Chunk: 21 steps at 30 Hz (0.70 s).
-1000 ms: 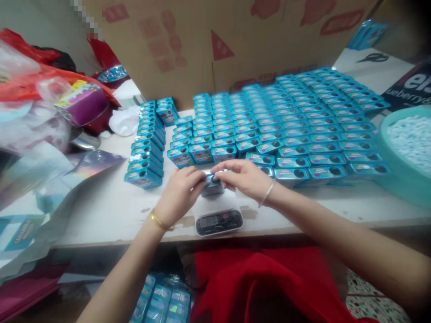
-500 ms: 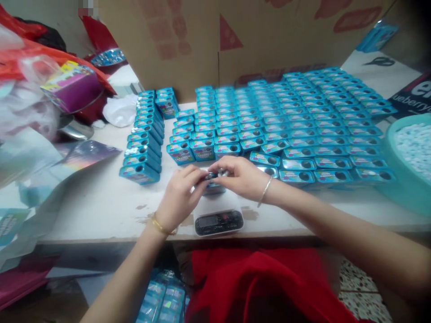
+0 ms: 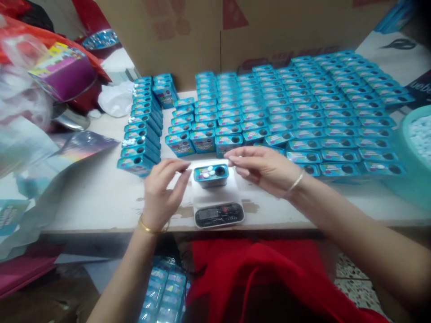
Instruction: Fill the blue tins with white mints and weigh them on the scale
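Note:
On a small white digital scale (image 3: 219, 215) stands a blue tin (image 3: 211, 176) with a dark round hole in its top. A few white candies (image 3: 211, 170) lie on that top, beside the hole. To the left of the tin is my left hand (image 3: 167, 186), its thumb and forefinger apart with nothing between them. My right hand (image 3: 266, 171) hovers to the right of the tin, fingers bent and close together; whether something small is between the fingertips cannot be made out.
Rows of blue tins (image 3: 299, 107) fill the table behind and to the right. Another column of tins (image 3: 139, 130) stands at left. A turquoise basin (image 3: 402, 179) of white candies is at far right, a cardboard box (image 3: 198, 45) behind.
Both hands have drawn apart from over the scale, left hand to the left, right hand to the right. The tin's top and the candies on it now show.

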Available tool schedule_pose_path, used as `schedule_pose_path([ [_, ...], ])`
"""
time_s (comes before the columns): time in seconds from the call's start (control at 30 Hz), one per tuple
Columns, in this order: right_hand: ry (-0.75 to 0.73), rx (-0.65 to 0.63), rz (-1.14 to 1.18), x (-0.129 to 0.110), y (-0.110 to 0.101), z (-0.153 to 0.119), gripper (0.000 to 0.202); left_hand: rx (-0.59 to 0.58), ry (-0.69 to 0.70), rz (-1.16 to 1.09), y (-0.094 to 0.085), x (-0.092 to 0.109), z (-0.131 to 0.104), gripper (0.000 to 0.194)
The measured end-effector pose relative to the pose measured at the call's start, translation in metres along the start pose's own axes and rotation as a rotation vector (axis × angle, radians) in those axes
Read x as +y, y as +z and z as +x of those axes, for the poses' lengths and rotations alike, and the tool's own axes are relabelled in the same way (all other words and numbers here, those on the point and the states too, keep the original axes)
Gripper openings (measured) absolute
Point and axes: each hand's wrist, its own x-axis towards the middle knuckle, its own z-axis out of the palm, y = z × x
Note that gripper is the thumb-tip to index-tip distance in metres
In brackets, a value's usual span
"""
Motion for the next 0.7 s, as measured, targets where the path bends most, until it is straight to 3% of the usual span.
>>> schedule_pose_path([
  [0.17, 0.090, 0.124, 0.157, 0.023, -0.031, -0.030, 0.017, 0.125, -0.158, 0.003, -0.005, -0.017, -0.024, 0.010],
  [0.33, 0.168, 0.223, 0.144, 0.049, -0.044, -0.048, 0.020, 0.109, -0.291, -0.028, 0.004, -0.029, -0.055, 0.009],
  [0.5, 0.131, 0.184, 0.138, 0.051, -0.036, -0.046, 0.022, 0.073, -0.306, -0.012, 0.009, -0.025, -0.067, 0.008],
  [0.7, -0.025, 0.067, 0.140, 0.028, -0.007, -0.028, 0.019, 0.098, -0.211, -0.026, 0.012, -0.013, -0.057, 0.010],
])
